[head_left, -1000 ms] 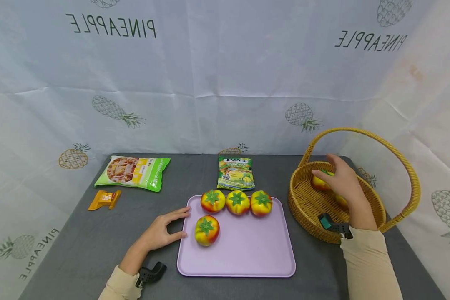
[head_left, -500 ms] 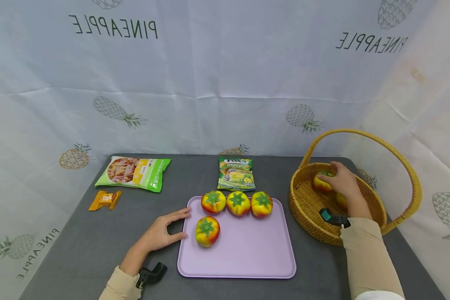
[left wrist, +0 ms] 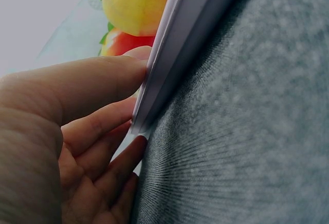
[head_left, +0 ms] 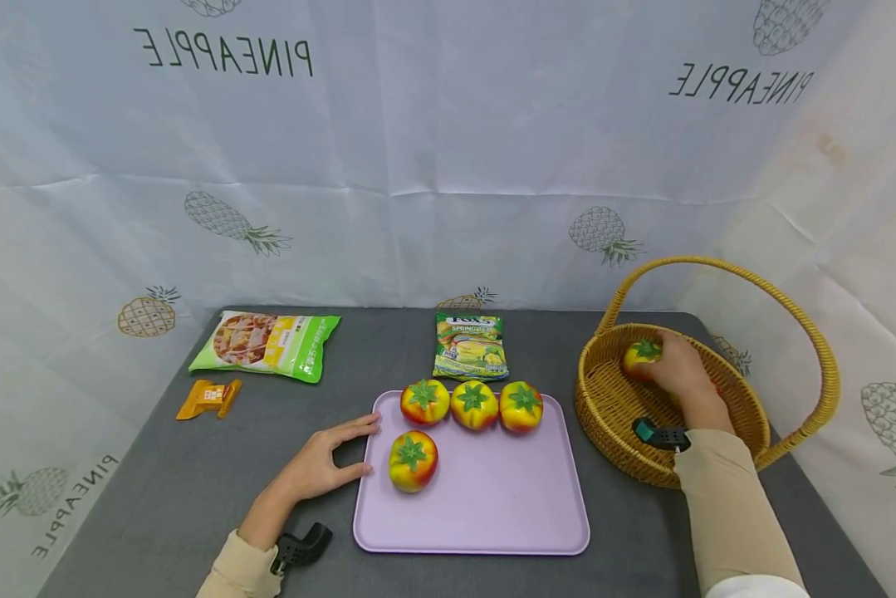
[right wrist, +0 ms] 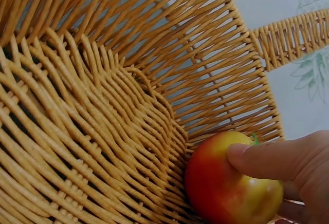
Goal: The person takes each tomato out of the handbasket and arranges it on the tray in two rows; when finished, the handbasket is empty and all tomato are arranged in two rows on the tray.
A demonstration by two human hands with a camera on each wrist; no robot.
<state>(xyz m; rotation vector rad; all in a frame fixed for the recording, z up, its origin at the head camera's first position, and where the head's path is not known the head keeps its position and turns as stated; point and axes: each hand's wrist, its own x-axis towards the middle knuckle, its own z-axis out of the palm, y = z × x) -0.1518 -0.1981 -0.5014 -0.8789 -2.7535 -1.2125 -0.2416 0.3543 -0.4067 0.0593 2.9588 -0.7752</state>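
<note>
Tomato (head_left: 639, 359), red and yellow with a green calyx, sits inside the wicker basket (head_left: 612, 407) against its far wall, held by the person's right hand (head_left: 678, 370). Seen from the head camera, that arm reaches forward over the basket's near rim, the cream sleeve (head_left: 724, 498) ending at the wrist, the hand bent down into the bowl. The right wrist view shows the thumb laid across the tomato (right wrist: 230, 183) and the fingers curled beneath it, the fruit pressed to the woven side.

At the other side of the grey table (head_left: 164, 490), the left hand (head_left: 320, 461) lies flat beside the lilac tray (head_left: 492, 515), fingers stretched and relaxed, thumb and forefinger touching the tray's left edge. The left wrist view confirms fingertips against the tray rim (left wrist: 169, 64), gripping nothing.

Four more tomatoes rest on the tray: three in a row (head_left: 473, 404) along its far edge, one (head_left: 413, 459) nearer the left hand. Behind the tray lie a green candy bag (head_left: 469, 345), a larger green snack packet (head_left: 266, 341) and a small orange wrapper (head_left: 208, 397).
</note>
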